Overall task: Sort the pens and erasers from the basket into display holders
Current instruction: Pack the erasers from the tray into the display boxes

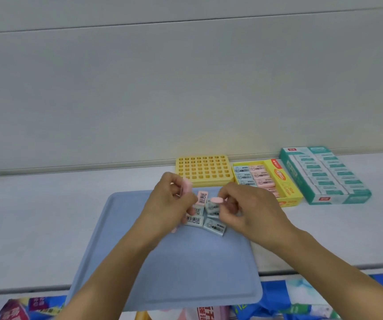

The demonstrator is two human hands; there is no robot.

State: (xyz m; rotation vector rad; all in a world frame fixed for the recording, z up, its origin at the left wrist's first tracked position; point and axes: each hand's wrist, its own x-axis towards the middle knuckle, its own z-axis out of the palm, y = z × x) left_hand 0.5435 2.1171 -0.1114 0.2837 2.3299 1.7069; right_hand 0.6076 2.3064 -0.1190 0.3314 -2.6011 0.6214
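Erasers (205,215) lie on tray (185,273); yellow box (285,181) holds more.

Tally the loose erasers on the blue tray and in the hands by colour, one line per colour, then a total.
Pink erasers: 3, one pinched in the left hand, one in the right hand, one lying on the blue tray at.
Pale blue erasers: 4, clustered on the tray around.
Total: 7 that show.
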